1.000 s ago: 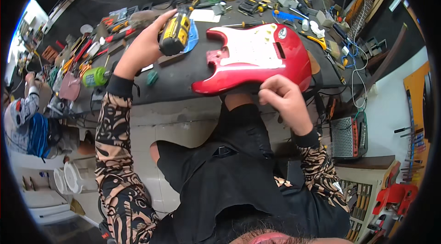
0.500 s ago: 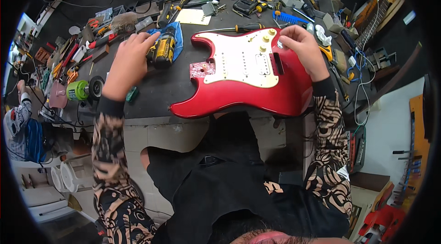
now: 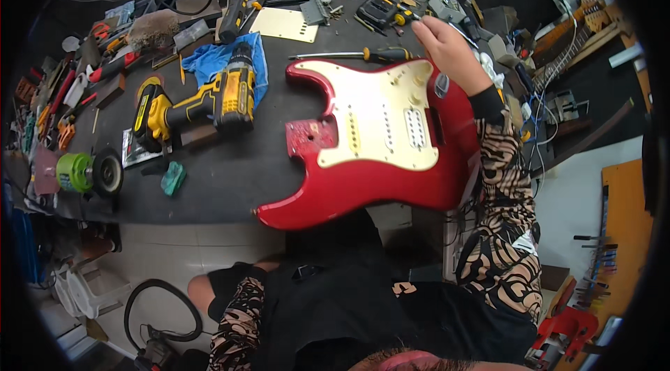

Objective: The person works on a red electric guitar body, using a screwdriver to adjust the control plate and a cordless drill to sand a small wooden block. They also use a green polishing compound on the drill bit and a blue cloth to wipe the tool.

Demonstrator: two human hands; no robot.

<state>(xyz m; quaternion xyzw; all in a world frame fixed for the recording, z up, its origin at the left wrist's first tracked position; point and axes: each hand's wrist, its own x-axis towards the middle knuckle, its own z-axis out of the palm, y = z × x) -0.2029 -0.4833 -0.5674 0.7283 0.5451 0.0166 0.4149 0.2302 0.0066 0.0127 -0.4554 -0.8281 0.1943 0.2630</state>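
Workbench (image 3: 230, 182) near edge: guitar body (image 3: 377, 161) overhangs; right hand (image 3: 450, 50) on far rim.

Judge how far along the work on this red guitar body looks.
Done: the cream pickguard sits on the red guitar body, and the yellow cordless drill lies set down on the bench. In hand: the right hand rests at the body's upper edge. Left: the neck pocket is bare, with no neck or strings fitted.
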